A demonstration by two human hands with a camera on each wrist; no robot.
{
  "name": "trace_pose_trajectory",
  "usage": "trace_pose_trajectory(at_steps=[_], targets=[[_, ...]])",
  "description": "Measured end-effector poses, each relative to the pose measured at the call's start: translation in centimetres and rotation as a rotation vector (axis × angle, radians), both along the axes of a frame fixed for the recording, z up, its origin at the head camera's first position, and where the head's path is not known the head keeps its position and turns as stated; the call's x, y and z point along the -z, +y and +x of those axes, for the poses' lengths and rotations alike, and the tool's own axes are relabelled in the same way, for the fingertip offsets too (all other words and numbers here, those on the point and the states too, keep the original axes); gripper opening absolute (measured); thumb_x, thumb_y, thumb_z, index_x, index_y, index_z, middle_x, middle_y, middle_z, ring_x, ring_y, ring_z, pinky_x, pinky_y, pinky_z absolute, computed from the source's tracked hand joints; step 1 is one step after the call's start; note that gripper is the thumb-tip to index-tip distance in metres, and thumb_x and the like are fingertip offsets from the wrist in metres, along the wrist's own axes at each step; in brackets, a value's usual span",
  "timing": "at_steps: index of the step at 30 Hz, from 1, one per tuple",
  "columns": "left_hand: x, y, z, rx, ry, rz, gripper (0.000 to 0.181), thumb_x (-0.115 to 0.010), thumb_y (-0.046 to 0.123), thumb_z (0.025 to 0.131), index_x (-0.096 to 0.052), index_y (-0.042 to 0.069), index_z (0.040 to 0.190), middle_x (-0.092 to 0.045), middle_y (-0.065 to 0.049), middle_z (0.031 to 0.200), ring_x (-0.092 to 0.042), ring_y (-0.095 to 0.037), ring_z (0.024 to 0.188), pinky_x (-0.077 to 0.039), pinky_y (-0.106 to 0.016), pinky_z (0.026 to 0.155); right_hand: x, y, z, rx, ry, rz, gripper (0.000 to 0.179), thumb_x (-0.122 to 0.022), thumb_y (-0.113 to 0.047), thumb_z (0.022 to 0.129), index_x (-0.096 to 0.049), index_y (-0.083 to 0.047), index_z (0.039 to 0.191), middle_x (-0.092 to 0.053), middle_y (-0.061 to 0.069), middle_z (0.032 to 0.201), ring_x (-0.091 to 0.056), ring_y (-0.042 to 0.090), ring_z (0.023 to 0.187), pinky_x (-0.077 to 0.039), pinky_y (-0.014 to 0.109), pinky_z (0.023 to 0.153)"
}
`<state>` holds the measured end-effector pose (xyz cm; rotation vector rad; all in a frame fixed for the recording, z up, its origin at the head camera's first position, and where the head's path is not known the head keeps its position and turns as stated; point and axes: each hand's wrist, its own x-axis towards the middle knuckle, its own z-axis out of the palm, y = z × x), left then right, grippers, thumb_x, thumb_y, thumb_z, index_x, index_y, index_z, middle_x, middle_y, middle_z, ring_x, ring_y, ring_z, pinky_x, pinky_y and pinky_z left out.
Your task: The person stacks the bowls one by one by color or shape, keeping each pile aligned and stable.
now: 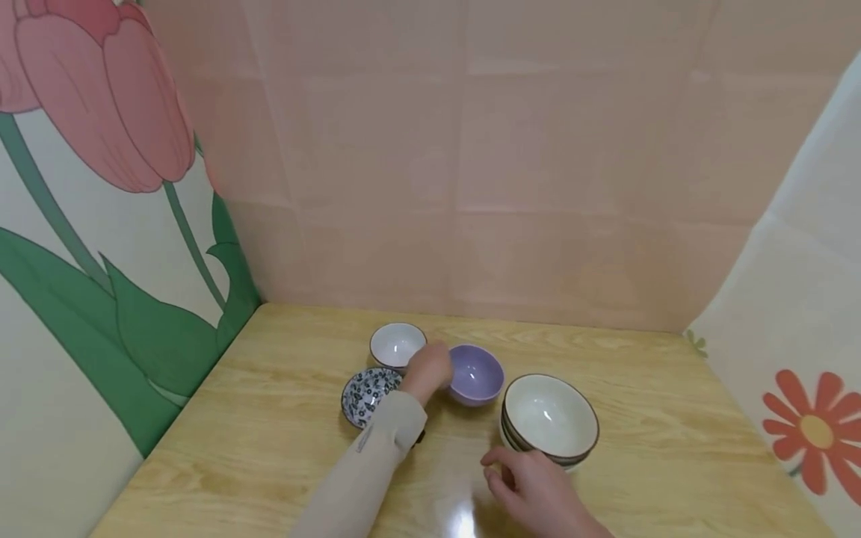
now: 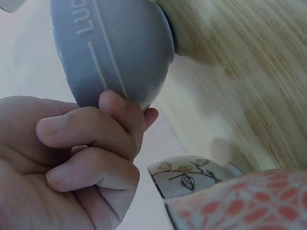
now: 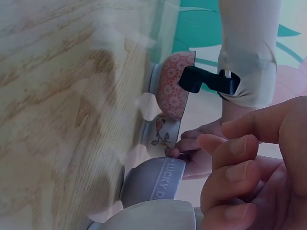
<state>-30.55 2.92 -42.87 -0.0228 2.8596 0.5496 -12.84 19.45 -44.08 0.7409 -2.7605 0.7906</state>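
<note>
My left hand holds the purple bowl at its left side. In the left wrist view its fingers are curled, with a fingertip against the bowl's outer wall, and raised lettering shows there; the thumb's contact is hidden. The bowl stands upright on the table. My right hand hangs loosely curled and holds nothing, just in front of the stacked cream bowls with dark rims. Close to my left wrist are a small white bowl and a patterned bowl, red-patterned outside.
The bowls stand on a wood-grain table. A pink cloth backdrop rises along its far edge. Floral cloths flank it, with tulips on the left and a red flower on the right.
</note>
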Motion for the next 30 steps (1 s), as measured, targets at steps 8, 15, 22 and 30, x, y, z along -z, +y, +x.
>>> trace_pose_trajectory(at_steps=[8,15,22,30], targets=[[0.3,-0.7,1.1,0.029,0.038,0.025,0.02,-0.061,0.005,0.092,-0.067,-0.001,0.11,-0.067,-0.014,0.096,-0.062,-0.025,0.084,-0.056,-0.039,0.073,0.6,0.0,-0.2,-0.027,-0.012,0.001,0.006,-0.07,-0.015,0.088,-0.073,-0.016,0.093,-0.042,-0.022,0.057,-0.037,-0.008,0.05,-0.032,0.015,0.047],[-1.6,-3.0,3.0,0.065,0.173,0.116,0.028,-0.045,0.015,0.103,-0.068,0.0,0.109,-0.07,-0.017,0.097,-0.068,-0.03,0.088,-0.057,-0.044,0.073,0.6,-0.6,-0.5,-0.032,-0.02,0.001,0.007,-0.069,-0.016,0.089,-0.073,-0.016,0.094,-0.04,-0.022,0.057,-0.036,-0.007,0.05,-0.031,0.016,0.046],[-3.6,-7.1,5.9,0.08,0.276,0.212,0.027,-0.049,0.019,0.103,-0.066,0.0,0.11,-0.07,-0.017,0.097,-0.068,-0.035,0.091,-0.055,-0.05,0.076,1.0,-1.5,-0.8,-0.061,-0.052,-0.002,0.008,-0.068,-0.016,0.09,-0.073,-0.014,0.096,-0.043,-0.021,0.058,-0.038,-0.006,0.051,-0.033,0.017,0.048],[-4.2,-11.2,9.4,0.046,0.332,0.258,0.022,-0.052,0.019,0.102,-0.065,0.001,0.104,-0.069,-0.013,0.088,-0.066,-0.029,0.079,-0.053,-0.046,0.067,1.4,-1.9,-1.0,-0.087,-0.098,-0.014,0.008,-0.068,-0.015,0.091,-0.074,-0.012,0.094,-0.047,-0.021,0.06,-0.041,-0.006,0.053,-0.036,0.018,0.049]])
